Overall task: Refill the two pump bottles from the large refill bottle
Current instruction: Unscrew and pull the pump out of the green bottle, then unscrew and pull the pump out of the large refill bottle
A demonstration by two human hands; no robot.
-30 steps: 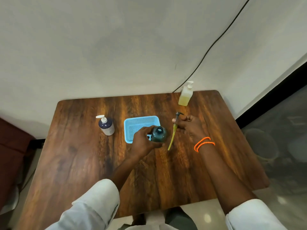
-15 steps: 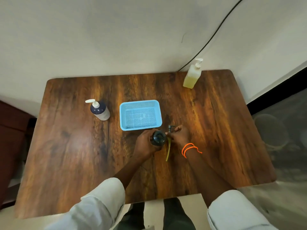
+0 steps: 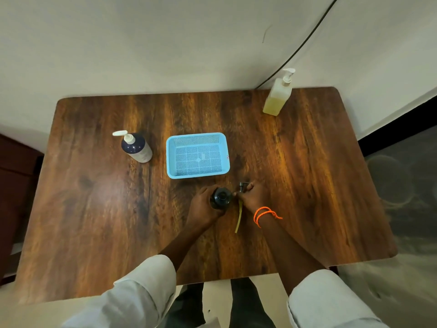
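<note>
A dark green bottle (image 3: 221,197) stands upright near the table's middle with its neck uncovered, and my left hand (image 3: 204,205) is wrapped around its left side. Just right of it, my right hand (image 3: 254,197) holds the removed pump head (image 3: 242,187); its yellowish dip tube (image 3: 238,217) trails toward me over the tabletop. A dark blue pump bottle (image 3: 137,147) with a white pump stands at the left. A clear bottle of yellow liquid (image 3: 277,97) with a white pump stands at the far right, by the wall.
A light blue mesh basket (image 3: 197,174) sits just beyond my hands, holding nothing. The brown wooden table (image 3: 94,209) backs onto a white wall, where a black cable (image 3: 305,41) runs down. An orange cord circles my right wrist.
The view has tilted down and drawn closer to the table. Both hands, with the green bottle and the pump head, have come toward me, off the basket's edge.
</note>
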